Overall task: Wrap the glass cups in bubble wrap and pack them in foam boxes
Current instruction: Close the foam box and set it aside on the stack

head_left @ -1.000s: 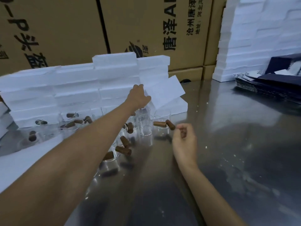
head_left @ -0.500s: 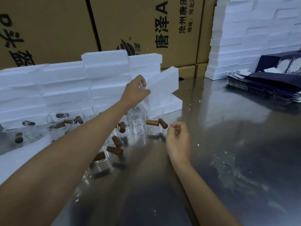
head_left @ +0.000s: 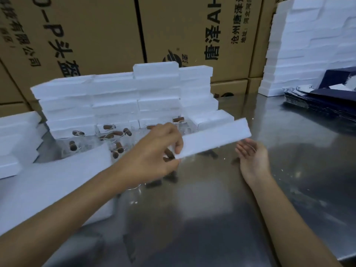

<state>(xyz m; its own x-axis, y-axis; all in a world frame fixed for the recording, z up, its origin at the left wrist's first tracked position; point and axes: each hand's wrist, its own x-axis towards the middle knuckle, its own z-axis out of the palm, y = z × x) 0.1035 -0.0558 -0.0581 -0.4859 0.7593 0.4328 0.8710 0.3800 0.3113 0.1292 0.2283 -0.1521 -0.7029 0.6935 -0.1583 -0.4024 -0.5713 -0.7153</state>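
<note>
The task looks to be at an early step: fetching a box. The left hand [head_left: 154, 151] pinches one end of a flat white rectangular foam box [head_left: 213, 137] between thumb and curled fingers and holds it in the air at the middle of the frame, above the reflective steel table [head_left: 250, 209]. The right hand [head_left: 252, 160] sits just below the box's far end, palm up, fingers relaxed and spread, holding nothing.

The clear glass cups with brown cork stoppers [head_left: 115, 135] stand bare in a cluster at middle left, in front of the stacked wall of white foam boxes [head_left: 115, 97]. None shows any wrap, and no bubble wrap can be made out. So, judging from this, wrapping and packing the cups are both left to do; whether any stacked box is filled cannot be told.
</note>
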